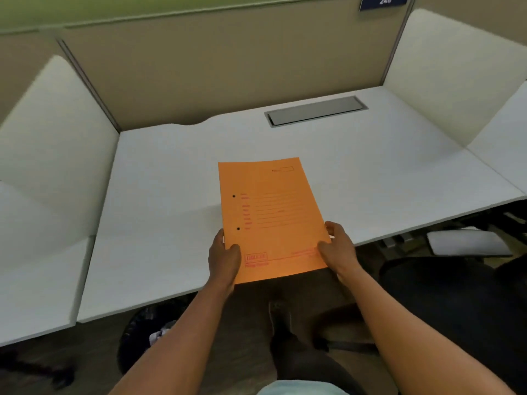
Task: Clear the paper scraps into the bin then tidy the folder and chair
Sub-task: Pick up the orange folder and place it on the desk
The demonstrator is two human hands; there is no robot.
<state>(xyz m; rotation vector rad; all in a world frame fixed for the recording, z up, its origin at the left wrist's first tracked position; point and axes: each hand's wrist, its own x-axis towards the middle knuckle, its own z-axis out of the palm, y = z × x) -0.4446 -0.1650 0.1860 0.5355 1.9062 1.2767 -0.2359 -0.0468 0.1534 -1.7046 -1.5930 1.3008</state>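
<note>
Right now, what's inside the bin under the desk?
White crumpled paper scraps show inside the black bin. The desk edge and left forearm cover the rest of its opening.

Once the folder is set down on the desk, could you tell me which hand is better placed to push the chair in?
Probably the right hand. The chair stands to the person's right, beside that arm, while the left hand grips the orange folder on the far side from it, above the bin.

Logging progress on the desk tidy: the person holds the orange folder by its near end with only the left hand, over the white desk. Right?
Not quite. The head view shows both hands on the orange folder: left hand and right hand each grip a near corner. It is over the white desk, as you said.
</note>
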